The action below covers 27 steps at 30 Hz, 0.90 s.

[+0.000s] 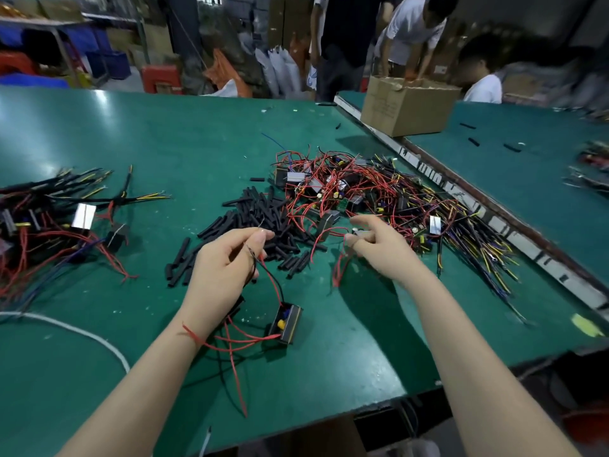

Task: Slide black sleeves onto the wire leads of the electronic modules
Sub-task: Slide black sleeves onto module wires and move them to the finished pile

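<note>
Two forearms reach over green table (pixel 138 133). One module (pixel 286 324) lies near edge, long axis running away from camera, red leads trailing toward left wrist. Left hand (pixel 224 262) pinches twisted wire lead (pixel 253 258) between thumb and fingertips. Right hand (pixel 379 245) curled, pinching small part at pile edge; what it is, unclear. Sleeve pile (pixel 260 219) beyond, uncountable. Module heap (pixel 362 196) right; finished heap (pixel 49 219) left. One cardboard box (pixel 408 107) far; contents hidden.

Our left hand (pixel 224 262) is raised with fingers curled and thumb meeting forefinger in a pinch. Our right hand (pixel 379 245) reaches forward, index finger extended, the others curled.
</note>
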Each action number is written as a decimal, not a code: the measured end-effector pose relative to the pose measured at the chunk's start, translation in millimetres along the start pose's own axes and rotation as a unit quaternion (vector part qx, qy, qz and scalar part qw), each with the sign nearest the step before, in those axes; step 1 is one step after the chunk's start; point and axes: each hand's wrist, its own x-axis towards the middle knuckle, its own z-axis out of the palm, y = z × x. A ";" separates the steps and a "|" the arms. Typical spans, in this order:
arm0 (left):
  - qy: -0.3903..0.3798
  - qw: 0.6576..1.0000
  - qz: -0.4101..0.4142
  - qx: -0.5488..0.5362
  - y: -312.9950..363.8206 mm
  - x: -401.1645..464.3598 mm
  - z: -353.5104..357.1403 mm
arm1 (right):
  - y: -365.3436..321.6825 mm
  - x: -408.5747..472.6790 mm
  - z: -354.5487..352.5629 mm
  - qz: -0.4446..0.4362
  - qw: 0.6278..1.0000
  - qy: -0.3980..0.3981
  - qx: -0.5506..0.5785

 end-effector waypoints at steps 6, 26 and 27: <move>-0.006 1.000 -0.003 0.004 -3.3 0.5 2.4 | 25.0 -16.3 -14.0 0.081 0.952 0.294 -0.037; -0.008 1.000 -0.006 -0.014 -0.1 -7.0 6.0 | 89.0 -11.5 -77.4 0.292 0.904 0.253 -0.182; -0.006 1.000 -0.007 -0.017 0.2 -7.2 6.0 | 89.1 -8.3 -75.7 0.313 0.899 0.220 -0.212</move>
